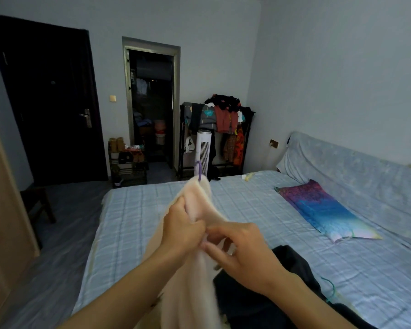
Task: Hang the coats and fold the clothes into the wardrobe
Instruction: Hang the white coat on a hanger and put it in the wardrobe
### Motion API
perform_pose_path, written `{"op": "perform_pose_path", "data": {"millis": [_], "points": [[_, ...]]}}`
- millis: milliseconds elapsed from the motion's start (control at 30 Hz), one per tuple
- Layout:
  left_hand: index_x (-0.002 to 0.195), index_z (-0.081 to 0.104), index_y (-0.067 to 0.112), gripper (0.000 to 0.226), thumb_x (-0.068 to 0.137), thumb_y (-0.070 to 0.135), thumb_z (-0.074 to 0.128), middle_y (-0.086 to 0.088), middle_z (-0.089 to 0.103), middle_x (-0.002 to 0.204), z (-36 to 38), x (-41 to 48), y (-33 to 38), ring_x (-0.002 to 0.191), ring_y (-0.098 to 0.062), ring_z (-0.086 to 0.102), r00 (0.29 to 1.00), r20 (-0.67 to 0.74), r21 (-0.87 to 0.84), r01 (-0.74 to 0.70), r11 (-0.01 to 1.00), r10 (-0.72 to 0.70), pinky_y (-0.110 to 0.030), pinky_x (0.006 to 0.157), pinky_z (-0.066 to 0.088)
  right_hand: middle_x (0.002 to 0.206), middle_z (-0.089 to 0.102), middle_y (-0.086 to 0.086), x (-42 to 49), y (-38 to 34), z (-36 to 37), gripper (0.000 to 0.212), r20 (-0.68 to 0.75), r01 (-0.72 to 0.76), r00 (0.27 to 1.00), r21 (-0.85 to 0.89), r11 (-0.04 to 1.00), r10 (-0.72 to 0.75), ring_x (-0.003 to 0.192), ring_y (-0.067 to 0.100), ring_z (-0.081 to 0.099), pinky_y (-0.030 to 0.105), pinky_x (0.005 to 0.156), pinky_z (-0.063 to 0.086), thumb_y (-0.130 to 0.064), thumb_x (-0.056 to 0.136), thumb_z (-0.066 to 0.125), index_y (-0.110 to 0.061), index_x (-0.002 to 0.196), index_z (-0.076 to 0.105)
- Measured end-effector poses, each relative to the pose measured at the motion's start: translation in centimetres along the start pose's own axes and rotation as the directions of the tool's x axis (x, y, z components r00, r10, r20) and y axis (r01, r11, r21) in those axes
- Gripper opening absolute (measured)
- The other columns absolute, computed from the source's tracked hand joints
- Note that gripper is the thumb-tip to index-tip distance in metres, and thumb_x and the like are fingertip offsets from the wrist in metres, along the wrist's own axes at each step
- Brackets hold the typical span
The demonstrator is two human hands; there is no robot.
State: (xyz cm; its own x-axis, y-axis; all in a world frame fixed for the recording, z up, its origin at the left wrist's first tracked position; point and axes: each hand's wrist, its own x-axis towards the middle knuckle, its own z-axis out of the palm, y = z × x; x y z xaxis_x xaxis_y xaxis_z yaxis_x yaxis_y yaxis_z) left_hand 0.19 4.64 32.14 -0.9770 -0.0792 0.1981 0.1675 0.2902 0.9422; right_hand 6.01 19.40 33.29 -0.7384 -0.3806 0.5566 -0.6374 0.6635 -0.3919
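Cream garment (pixel 204 193): held up at centre frame over the bed (pixel 140 210). The purple hanger hook (pixel 199 170) pokes out of its top at 12 o'clock from the hands. The cloth drapes down towards 6 o'clock, out of view.

Handling, as judged: soft, light and limp, with no stiffness of its own. It folds wherever it is pinched and could slide off the hanger's shoulders if tugged to one side. The best hold is at the collar or shoulder line, close to the hook, so the hanger carries the weight.

Left hand (pixel 184 227): fingers curled tight and bunching the fabric just below the hook. The thumb (pixel 177 207) lies up along the cloth. A firm grip.

Right hand (pixel 244 252): at 3 o'clock from the left, nearly touching it. Its fingers (pixel 218 252) are narrow and partly bent, and they nip an edge of the same cloth. Whether that is a button or a plain fold I cannot tell.

Dark clothes (pixel 252 300): heaped on the bed at 5 o'clock, not yet folded. Bright pillow (pixel 323 210) at 3 o'clock. Loaded clothes rack (pixel 223 119) against the far wall at 12 o'clock.
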Motion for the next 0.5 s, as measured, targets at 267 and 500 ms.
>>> {"op": "perform_pose_path", "data": {"millis": [267, 500], "points": [[0.092, 0.063, 0.014, 0.015, 0.081, 0.006, 0.06, 0.001, 0.06, 0.086, -4.8, -0.5, -2.4, 0.079, -0.018, 0.055, 0.852, 0.268, 0.455, -0.524, 0.72, 0.45, -0.04, 0.071, 0.048, 0.08, 0.063, -0.012, 0.5, 3.2, -0.2, 0.008, -0.452, -0.145, 0.887, -0.08, 0.986, 0.094, 0.071, 0.003, 0.059, 0.013, 0.062, 0.042, -0.016, 0.087, 0.062, -0.022, 0.091, 0.066], [0.095, 0.066, 0.001, 0.026, 0.083, 0.015, 0.048, -0.011, 0.06, 0.096, -9.2, -0.5, -3.4, 0.089, -0.021, 0.049, 0.579, 0.323, 0.615, -0.729, 0.299, 0.749, -0.038, 0.068, 0.052, 0.148, 0.04, -0.005, 1.0, 5.9, 1.3, 0.055, 0.035, -0.139, 0.989, -0.161, 0.977, 0.146, 0.138, 0.012, 0.034, 0.031, 0.116, 0.026, -0.016, 0.096, 0.056, -0.022, 0.148, 0.038]]}}
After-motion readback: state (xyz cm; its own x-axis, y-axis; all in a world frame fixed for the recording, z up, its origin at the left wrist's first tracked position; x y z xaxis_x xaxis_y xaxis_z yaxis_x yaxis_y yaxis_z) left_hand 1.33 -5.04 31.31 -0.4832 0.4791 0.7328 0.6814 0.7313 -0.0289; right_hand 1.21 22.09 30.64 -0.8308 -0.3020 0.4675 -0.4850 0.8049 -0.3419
